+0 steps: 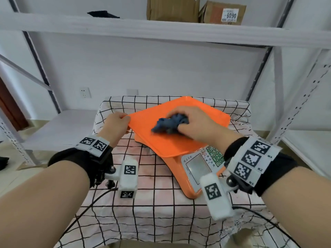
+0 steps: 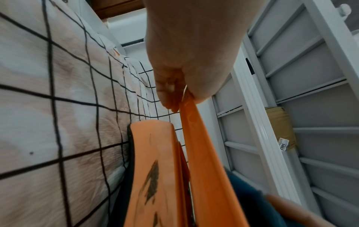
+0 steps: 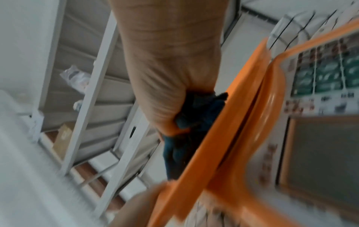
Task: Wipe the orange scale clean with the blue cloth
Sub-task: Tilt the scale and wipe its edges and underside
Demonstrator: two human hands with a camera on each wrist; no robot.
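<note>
The bunched blue cloth (image 1: 170,125) is gripped by the curled fingers of the right hand (image 1: 195,122) and pressed against the pan of the orange scale (image 1: 161,140). The pan's left corner is pinched between thumb and fingers of the left hand (image 1: 116,124). The scale is set on a black-gridded tablecloth (image 1: 152,203), and dark smears are seen on its body (image 2: 152,181).

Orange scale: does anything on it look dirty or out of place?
Yes. The left wrist view shows dark smears on the side of the orange plastic scale, below the flat orange weighing tray. The crumpled blue cloth is on the tray only.
</note>
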